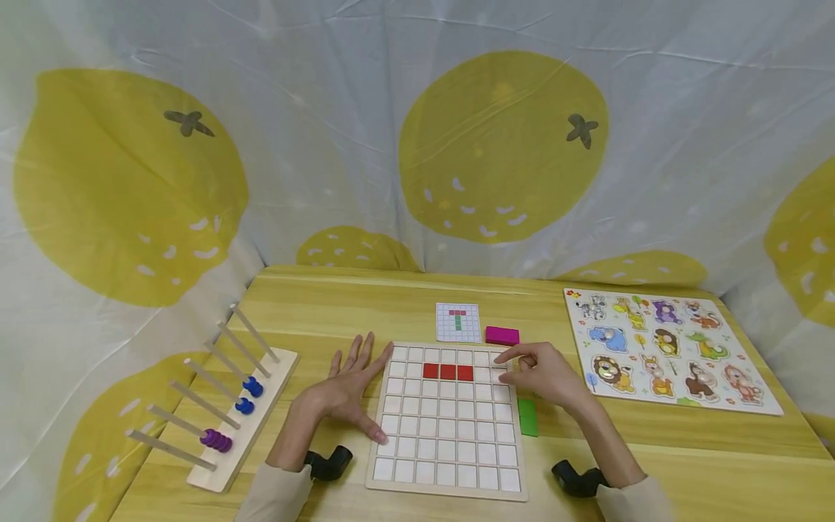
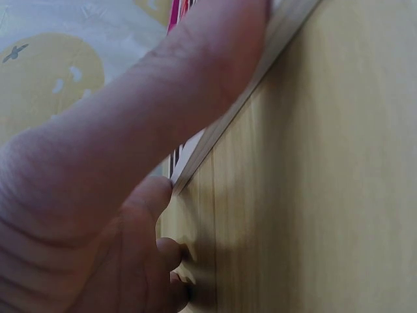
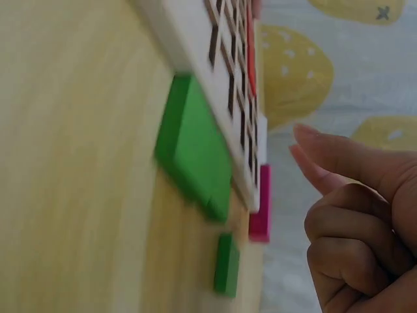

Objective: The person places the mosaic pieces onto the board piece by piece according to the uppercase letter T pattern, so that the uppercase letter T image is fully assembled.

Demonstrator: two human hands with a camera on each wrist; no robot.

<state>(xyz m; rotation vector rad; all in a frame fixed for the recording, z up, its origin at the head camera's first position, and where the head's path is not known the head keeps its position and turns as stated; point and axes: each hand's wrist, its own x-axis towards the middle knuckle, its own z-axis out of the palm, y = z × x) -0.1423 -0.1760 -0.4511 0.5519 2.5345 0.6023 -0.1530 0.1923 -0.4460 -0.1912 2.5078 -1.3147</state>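
A wooden grid board [image 1: 442,493] with white square cells lies flat on the table. Three red squares [image 1: 447,372] sit side by side in its second row. My left hand [image 1: 346,388] is spread at the board's left side, thumb and index finger against its edge. Over the board's upper right corner hovers my right hand [image 1: 544,373], thumb and index finger apart with nothing between them, the other fingers curled. Beside the right edge lies a green piece [image 1: 528,417]; the right wrist view also shows a smaller green block [image 3: 227,264] near it.
Behind the board are a pattern card [image 1: 458,322] with a red-and-green T and a magenta block [image 1: 502,335]. A pegged counting stand [image 1: 228,464] with blue and purple rings is at left. An animal puzzle board [image 1: 678,348] lies at right. Lemon-print cloth [image 1: 326,145] hangs behind.
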